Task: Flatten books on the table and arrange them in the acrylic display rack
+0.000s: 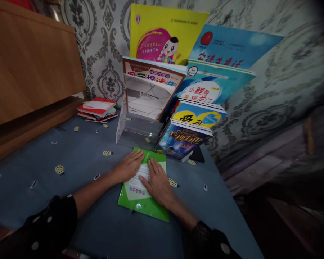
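Observation:
A green book [143, 207] with a pale panel of print lies flat and closed on the blue cloth, in the head view's lower middle. My left hand [130, 166] rests on its upper left part, fingers stretched out. Flat on the right half of the cover is my right hand [160, 183], its thumb spread from the other fingers. Just beyond the book's far edge stands a clear book holder [135, 131]. A brown-bordered book [175, 73] and a white sheet [144, 97] lean inside its left section.
Upright books fill the holder's right side, with a dark blue book [182, 140] in front. A taller yellow book [151, 21] stands behind. Small red books [99, 106] are stacked at the back left, near a wooden cabinet [32, 61]. The patterned tablecloth [78, 151] ends at the right edge.

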`<action>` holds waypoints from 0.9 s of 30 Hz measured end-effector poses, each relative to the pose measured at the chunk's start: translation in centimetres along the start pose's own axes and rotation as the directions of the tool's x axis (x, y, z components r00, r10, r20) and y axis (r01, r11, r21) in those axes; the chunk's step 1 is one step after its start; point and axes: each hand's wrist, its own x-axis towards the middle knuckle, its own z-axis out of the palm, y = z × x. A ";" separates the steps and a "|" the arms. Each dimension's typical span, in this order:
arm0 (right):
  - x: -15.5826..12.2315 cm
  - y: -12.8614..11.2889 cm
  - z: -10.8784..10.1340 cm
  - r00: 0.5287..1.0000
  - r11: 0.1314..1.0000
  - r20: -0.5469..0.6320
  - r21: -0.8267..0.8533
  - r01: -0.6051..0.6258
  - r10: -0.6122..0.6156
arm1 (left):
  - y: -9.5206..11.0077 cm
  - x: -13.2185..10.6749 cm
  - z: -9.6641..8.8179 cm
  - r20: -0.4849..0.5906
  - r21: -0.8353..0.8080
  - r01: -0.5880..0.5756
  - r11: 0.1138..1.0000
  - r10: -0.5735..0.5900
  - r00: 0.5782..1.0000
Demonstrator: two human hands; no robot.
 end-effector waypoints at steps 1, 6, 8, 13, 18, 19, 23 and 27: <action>0.3 0.6 -0.1 1.000 1.000 -0.005 -0.004 -0.030 0.030 | 0.0 0.0 0.0 -0.005 0.008 0.004 1.000 -0.004 1.000; 0.9 1.5 -0.9 0.981 0.981 0.019 -0.033 -0.191 0.192 | 0.0 -0.1 0.7 -0.088 0.060 0.055 0.997 -0.049 0.995; 0.8 1.2 -1.3 0.971 0.971 0.029 -0.040 -0.235 0.236 | 0.0 -0.1 1.0 -0.110 0.078 0.068 0.995 -0.059 0.992; -0.7 -0.2 -1.8 0.948 0.949 0.045 -0.049 -0.312 0.315 | 0.3 0.0 1.2 -0.076 0.149 0.145 0.978 -0.135 0.988; -3.6 -1.8 -2.1 0.944 0.945 0.052 -0.051 -0.324 0.327 | 0.6 0.0 1.1 -0.064 0.191 0.173 0.966 -0.163 0.985; -4.2 -2.1 -2.1 0.944 0.945 0.050 -0.047 -0.323 0.325 | 0.6 0.0 1.1 -0.068 0.195 0.179 0.964 -0.168 0.983; -5.8 -3.0 -2.1 0.957 0.957 0.031 -0.012 -0.288 0.289 | 0.7 0.0 1.2 -0.080 0.214 0.194 0.957 -0.181 0.980; -6.1 -3.1 -2.4 0.960 0.960 0.032 0.021 -0.278 0.277 | 0.6 0.0 1.4 -0.087 0.202 0.192 0.960 -0.178 0.980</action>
